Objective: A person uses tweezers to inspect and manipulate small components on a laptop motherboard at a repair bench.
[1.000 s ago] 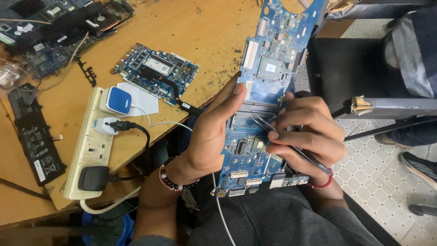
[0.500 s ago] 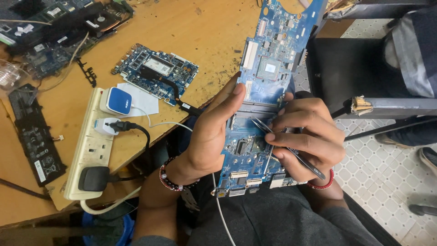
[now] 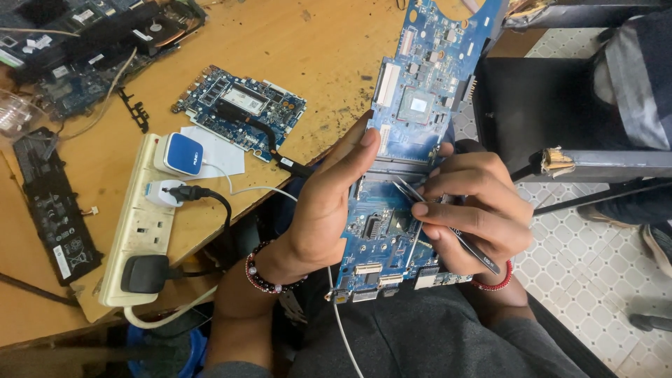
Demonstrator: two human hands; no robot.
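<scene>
So the blue motherboard (image 3: 413, 175) is up off the tabletop (image 3: 315, 42), propped over the person's lap. The left hand (image 3: 329, 203) grasps its left edge, thumb lying across the face. The right hand (image 3: 476, 210) is pinched around slim black tweezers (image 3: 448, 224), tips touching the board near the dark square chip in the middle. Compared with a second ago, pretty much nothing has moved: same grip, the tweezer tips maybe nudged a hair, so it looks like slow fiddly work on one spot.

Further out on the tabletop there's a second smaller blue board (image 3: 241, 108) with a silver rectangular sticker on it, resting partly on a white paper slip. Just left of it a cream power strip (image 3: 140, 224) carries a blue-and-white square charger (image 3: 180, 154) and a black plug (image 3: 143, 273). Far left lies a flat black battery pack (image 3: 52, 203) with a white label near its lower end.
</scene>
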